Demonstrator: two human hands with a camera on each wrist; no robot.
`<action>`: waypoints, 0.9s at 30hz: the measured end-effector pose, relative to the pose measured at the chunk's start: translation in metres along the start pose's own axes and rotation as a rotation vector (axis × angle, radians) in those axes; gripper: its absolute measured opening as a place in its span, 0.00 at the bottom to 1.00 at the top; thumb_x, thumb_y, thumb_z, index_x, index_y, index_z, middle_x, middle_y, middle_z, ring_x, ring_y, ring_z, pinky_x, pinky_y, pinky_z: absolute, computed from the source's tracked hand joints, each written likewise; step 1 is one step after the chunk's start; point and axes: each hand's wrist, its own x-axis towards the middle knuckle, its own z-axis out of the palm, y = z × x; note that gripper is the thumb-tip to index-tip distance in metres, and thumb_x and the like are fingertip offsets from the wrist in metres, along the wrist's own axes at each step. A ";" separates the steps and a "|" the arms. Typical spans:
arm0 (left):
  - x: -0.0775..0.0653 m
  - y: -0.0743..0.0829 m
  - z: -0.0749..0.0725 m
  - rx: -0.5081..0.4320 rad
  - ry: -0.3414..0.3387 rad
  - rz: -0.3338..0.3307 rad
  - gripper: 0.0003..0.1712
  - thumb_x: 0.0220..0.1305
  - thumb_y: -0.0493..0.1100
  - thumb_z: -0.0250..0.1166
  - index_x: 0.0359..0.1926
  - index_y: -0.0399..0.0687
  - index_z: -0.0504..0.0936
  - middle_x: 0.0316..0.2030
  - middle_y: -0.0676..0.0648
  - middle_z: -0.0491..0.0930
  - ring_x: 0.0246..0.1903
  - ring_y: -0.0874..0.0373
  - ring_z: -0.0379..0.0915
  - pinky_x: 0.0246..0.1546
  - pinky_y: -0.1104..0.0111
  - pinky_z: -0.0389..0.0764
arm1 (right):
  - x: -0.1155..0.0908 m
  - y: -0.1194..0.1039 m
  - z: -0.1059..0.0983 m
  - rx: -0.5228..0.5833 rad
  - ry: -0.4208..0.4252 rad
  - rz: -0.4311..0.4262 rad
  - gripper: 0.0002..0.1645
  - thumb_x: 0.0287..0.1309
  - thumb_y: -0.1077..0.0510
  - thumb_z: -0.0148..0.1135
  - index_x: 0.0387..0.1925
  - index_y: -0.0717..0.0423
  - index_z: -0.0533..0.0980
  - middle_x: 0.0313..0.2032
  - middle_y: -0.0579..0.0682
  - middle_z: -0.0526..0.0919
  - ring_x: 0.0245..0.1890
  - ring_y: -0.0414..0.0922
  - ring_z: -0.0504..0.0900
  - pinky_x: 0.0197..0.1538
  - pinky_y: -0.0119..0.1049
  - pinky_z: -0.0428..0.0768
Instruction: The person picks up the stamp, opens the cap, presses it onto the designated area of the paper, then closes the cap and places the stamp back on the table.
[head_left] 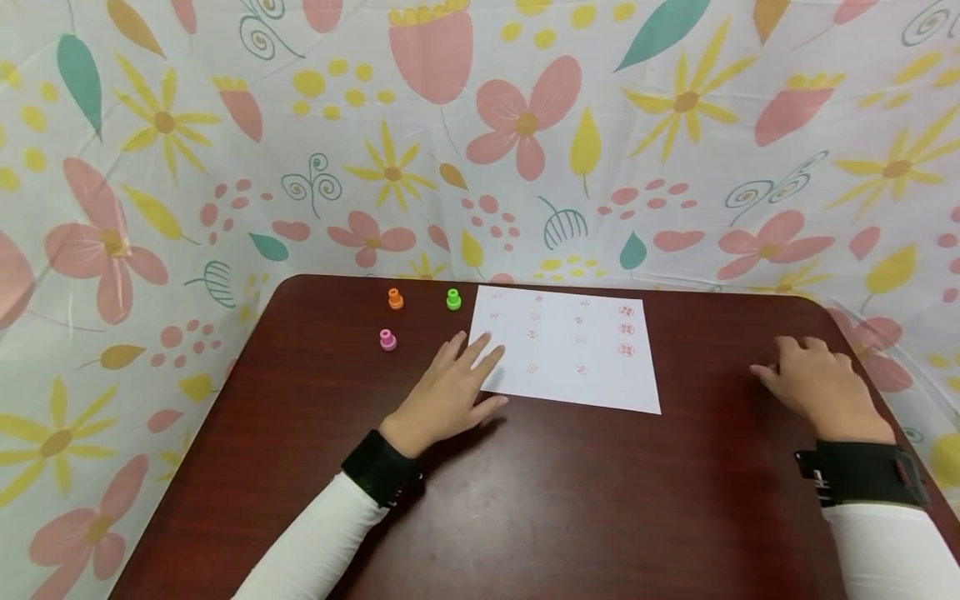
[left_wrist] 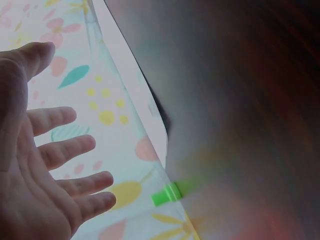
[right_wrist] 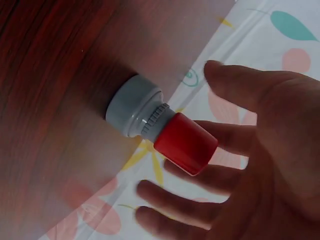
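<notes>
Covering nearly all of the head view, the dark brown table (head_left: pixel 540 500) stands against a flowered cloth (head_left: pixel 525 125) that hangs behind it and at both sides. On the table lies a white sheet of paper (head_left: pixel 592 375) with rows of small red stamp prints on it.

The left hand (head_left: pixel 448 387) lies flat, palm down, with straight and slightly spread fingers; the fingertips (head_left: pixel 491 354) touch the near left corner of the sheet. It holds nothing. Beyond its fingertips stands the green stamp (head_left: pixel 453 299), just beside the left edge of the paper. Further to the left of this hand stand the orange stamp (head_left: pixel 395 299) and, nearer to the wrist, the pink stamp (head_left: pixel 387 339), all three upright and apart from each other.

The right hand (head_left: pixel 821 387) rests well to the right of the paper, palm down, fingers loosely bent. In the right wrist view a stamp with red handle and grey base (right_wrist: pixel 160 127) stands under the palm, between thumb and fingers (right_wrist: pixel 225 137). The fingers are around it but spread; I cannot tell if they touch it.
</notes>
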 end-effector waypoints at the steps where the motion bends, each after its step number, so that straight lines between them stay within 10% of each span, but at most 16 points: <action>1: 0.002 0.003 0.001 0.000 0.003 0.006 0.41 0.71 0.65 0.62 0.74 0.45 0.71 0.72 0.37 0.69 0.73 0.35 0.63 0.74 0.45 0.66 | -0.001 0.001 0.000 -0.001 -0.023 0.008 0.35 0.68 0.54 0.64 0.57 0.81 0.63 0.52 0.86 0.64 0.46 0.84 0.66 0.46 0.79 0.68; 13: 0.007 0.020 0.007 -0.040 -0.045 -0.005 0.39 0.73 0.65 0.59 0.75 0.46 0.70 0.72 0.40 0.70 0.73 0.38 0.63 0.74 0.46 0.65 | -0.006 0.004 0.000 0.008 0.045 -0.100 0.06 0.65 0.71 0.54 0.36 0.75 0.68 0.28 0.73 0.71 0.31 0.72 0.76 0.28 0.64 0.75; 27: 0.015 0.021 -0.008 -0.275 0.181 -0.058 0.29 0.72 0.50 0.66 0.67 0.39 0.76 0.62 0.39 0.78 0.64 0.43 0.72 0.67 0.57 0.76 | 0.001 -0.046 -0.015 0.180 0.244 -0.230 0.16 0.59 0.69 0.69 0.46 0.73 0.76 0.39 0.72 0.80 0.34 0.61 0.78 0.36 0.63 0.80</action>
